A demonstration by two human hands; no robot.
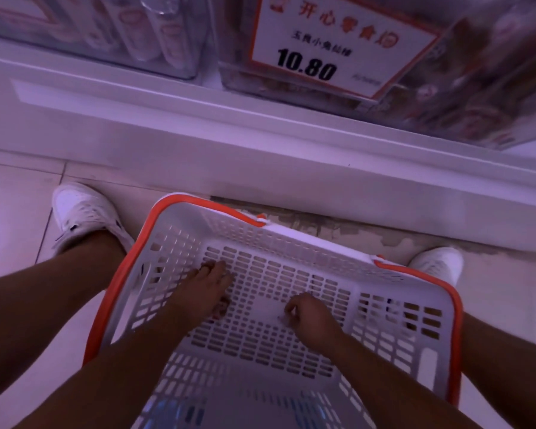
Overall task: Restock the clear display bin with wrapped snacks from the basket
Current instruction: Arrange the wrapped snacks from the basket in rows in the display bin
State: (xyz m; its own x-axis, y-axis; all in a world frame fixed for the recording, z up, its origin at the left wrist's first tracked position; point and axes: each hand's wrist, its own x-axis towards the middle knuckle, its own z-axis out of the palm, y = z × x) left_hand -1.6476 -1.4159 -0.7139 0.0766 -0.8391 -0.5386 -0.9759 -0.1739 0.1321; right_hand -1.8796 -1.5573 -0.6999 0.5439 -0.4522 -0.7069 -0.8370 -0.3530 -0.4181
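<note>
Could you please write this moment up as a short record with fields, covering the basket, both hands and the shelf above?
basket: white slotted plastic basket with orange rim, on the floor between two white shoes
basket contents: almost bare; a few small items under the hands, too blurred to name
left hand: down on the basket floor, fingers over small items; grip unclear
right hand: fingers curled, seemingly pinching something small
shelf: clear display bin holding wrapped snacks
price sign: reads 10.80
</note>
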